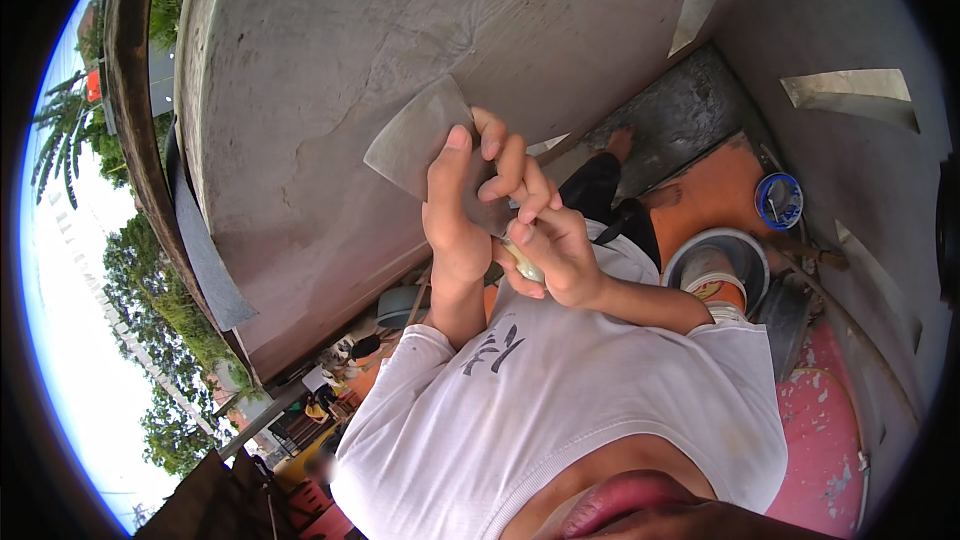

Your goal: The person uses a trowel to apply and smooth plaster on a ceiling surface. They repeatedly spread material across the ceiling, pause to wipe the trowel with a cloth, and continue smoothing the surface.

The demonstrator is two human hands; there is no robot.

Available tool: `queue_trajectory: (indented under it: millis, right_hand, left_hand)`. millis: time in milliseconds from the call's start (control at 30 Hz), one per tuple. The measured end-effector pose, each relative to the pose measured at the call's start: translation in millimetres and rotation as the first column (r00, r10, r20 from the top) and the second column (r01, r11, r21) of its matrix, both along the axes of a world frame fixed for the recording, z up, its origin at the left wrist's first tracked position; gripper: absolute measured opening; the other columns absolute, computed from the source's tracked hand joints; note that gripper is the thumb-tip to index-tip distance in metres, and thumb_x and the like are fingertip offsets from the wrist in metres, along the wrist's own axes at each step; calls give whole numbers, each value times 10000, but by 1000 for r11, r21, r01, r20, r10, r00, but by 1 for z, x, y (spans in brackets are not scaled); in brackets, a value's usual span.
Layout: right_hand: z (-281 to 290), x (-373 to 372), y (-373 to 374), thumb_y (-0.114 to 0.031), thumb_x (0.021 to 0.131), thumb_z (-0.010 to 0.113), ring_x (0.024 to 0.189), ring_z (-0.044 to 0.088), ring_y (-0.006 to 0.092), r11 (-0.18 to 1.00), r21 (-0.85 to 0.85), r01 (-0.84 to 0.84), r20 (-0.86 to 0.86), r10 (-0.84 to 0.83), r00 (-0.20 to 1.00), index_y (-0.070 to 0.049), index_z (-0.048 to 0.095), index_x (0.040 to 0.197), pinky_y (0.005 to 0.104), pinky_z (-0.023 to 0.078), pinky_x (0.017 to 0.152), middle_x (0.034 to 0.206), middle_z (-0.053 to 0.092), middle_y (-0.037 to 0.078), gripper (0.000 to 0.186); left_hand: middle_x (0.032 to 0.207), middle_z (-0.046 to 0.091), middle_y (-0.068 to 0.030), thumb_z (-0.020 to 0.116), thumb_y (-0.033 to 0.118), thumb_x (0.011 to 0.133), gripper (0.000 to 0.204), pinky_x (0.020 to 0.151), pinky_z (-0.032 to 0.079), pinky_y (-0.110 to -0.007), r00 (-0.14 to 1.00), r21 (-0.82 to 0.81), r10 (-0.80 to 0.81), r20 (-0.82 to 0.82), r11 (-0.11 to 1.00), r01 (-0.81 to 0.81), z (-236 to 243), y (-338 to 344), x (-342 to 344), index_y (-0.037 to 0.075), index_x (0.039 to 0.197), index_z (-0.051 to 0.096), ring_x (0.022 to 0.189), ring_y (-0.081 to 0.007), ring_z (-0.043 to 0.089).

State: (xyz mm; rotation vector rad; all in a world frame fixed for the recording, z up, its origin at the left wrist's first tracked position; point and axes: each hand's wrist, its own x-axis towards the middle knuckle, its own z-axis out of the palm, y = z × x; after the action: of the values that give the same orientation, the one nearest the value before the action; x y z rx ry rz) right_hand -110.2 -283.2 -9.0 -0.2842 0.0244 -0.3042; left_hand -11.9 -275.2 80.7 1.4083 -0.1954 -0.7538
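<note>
A wide-bladed putty knife [418, 143] is held in front of my chest, close to a grey plastered wall [330, 60]. My right hand [562, 258] is closed around its pale handle [523, 262]. My left hand [462, 205] is at the flat metal blade, the thumb lying along it and the bent fingers curling round from the far side. Part of the blade's neck is hidden between my two hands. The blade's broad edge points up and to the left, away from my body.
At right, a blue-rimmed bucket [779, 202] stands on the orange floor [710, 195], near a grey basin [758, 258] holding a container. A worn pink-red surface [822, 430] lies lower right. Slanted openings [850, 90] pierce the right wall. A curved wooden beam [130, 70] runs along the left.
</note>
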Motion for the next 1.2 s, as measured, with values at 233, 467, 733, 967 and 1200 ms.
queue_trajectory:
  millis: [233, 467, 733, 967, 1200]
  right_hand:
    - [2, -2, -7, -133, 1064, 501, 541, 513, 79, 989, -136, 53, -33, -58, 998, -62, 499, 1074, 203, 325, 357, 1019, 590, 143, 72]
    - [1, 5, -1, -141, 1060, 511, 663, 574, 94, 992, -115, 54, -54, -60, 997, 22, 518, 1045, 197, 365, 364, 1374, 513, 192, 163]
    - [5, 7, 20, -201, 1067, 507, 602, 500, 53, 972, -230, 53, -32, -63, 998, 21, 358, 1529, 201, 373, 384, 1096, 606, 96, 533]
    - [19, 7, 9, -208, 1060, 456, 499, 450, 27, 956, -287, 59, -116, -96, 989, 46, 286, 1555, 207, 330, 375, 861, 570, 38, 582]
    - [1, 13, 15, -211, 1072, 487, 549, 451, 41, 977, -209, 47, -36, -56, 998, 43, 315, 1541, 204, 357, 377, 804, 535, 20, 561]
  left_hand:
    - [581, 290, 25, 433, 421, 950, 348, 554, 485, -382, 1000, -47, -6, -6, 999, 5, -1, -1, -2, 98, 840, 368, 443, -153, 415]
    - [583, 294, 19, 431, 423, 930, 348, 549, 483, -375, 999, -60, -16, 51, 998, 19, -4, 7, 1, 88, 842, 393, 456, -152, 419]
    - [764, 554, -89, 336, 436, 1019, 579, 718, 569, -390, 949, -14, -18, 315, 1000, 24, -9, 41, -7, -98, 1138, 524, 660, -224, 636]
    - [786, 556, -71, 292, 370, 1109, 497, 661, 546, -327, 928, 28, -9, 372, 1000, -2, -11, 35, -13, -56, 1150, 544, 660, -173, 632]
    - [731, 527, -52, 292, 362, 1119, 482, 591, 523, -298, 930, 121, 12, 368, 991, -60, -9, 28, -11, -56, 1166, 528, 604, -165, 611]
